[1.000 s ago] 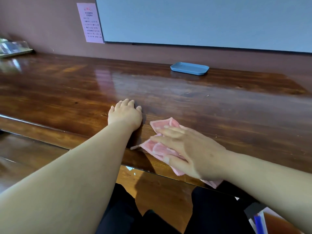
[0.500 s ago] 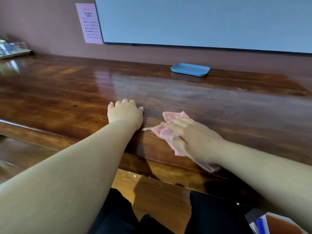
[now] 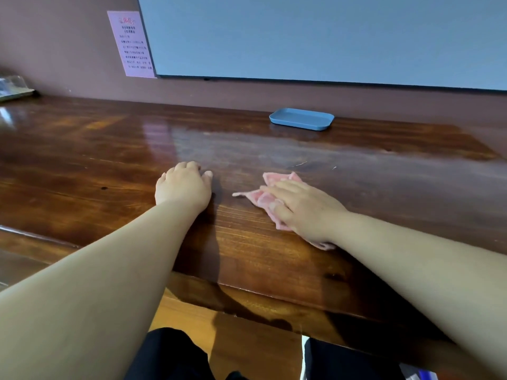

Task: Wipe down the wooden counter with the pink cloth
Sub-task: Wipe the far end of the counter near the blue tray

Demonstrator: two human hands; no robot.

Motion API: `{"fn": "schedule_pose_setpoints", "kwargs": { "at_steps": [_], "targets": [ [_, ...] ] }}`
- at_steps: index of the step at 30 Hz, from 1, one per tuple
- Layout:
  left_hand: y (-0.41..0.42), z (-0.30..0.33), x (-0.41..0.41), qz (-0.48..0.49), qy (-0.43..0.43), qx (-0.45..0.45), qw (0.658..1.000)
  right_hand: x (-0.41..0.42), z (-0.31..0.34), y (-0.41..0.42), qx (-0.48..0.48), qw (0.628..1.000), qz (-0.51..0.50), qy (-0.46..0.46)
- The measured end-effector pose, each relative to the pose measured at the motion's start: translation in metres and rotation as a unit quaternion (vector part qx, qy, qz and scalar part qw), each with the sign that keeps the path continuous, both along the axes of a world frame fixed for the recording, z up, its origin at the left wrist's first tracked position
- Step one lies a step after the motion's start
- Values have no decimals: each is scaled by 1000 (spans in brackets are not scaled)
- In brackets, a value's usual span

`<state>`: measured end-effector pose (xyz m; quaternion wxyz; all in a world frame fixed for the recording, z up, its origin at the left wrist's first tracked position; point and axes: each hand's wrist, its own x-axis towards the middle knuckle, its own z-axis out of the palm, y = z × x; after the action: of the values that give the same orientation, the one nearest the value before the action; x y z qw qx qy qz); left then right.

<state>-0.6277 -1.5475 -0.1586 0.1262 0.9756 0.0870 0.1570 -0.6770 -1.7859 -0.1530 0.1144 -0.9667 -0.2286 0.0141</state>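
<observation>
Right hand (image 3: 303,207) pressing the pink cloth (image 3: 267,197) flat on the wooden desk (image 3: 356,193).

The right hand's fingers (image 3: 277,187) lie straight and spread over the crumpled cloth, pressing it down rather than curling round it; cloth edges stick out past the fingertips toward the wall and at the wrist. The left hand (image 3: 182,185) rests palm down on the desk just beside the cloth, apart from it, fingers loosely bent at the tips and holding nothing. A shallow blue tray (image 3: 301,119) sits well apart at the back of the desk near the wall, with nothing visible inside it. A pink notice (image 3: 133,43) hangs on the wall beside a large pale board (image 3: 329,34). At the far left edge lies a clear-wrapped item (image 3: 12,87), too blurred to identify.
</observation>
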Motion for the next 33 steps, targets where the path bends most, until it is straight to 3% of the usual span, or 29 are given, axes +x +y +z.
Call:
{"fn": "schedule_pose_setpoints", "kwargs": {
  "at_steps": [3,8,14,17,20,28,33],
  "targets": [
    [2,2,5,3,8,-10,1000,20,2,12,-18,999,-38,-27],
    [12,1,18,-1,24,-15,1000,10,-8,-4,-20,999,35,-24],
    [6,-1,35,2,53,-40,998,57,2,14,-13,998,-57,-17],
    [-7,-2,44,-27,53,-22,998,49,-3,7,-36,998,-14,-44],
    [-7,-2,56,-35,41,-3,999,48,-11,-6,-2,998,38,-45],
    [1,-17,68,-20,109,13,994,123,-2,10,-5,995,-91,-26],
    [1,-23,67,-14,101,30,994,115,-13,0,4,1000,-15,-13]
  ]
}}
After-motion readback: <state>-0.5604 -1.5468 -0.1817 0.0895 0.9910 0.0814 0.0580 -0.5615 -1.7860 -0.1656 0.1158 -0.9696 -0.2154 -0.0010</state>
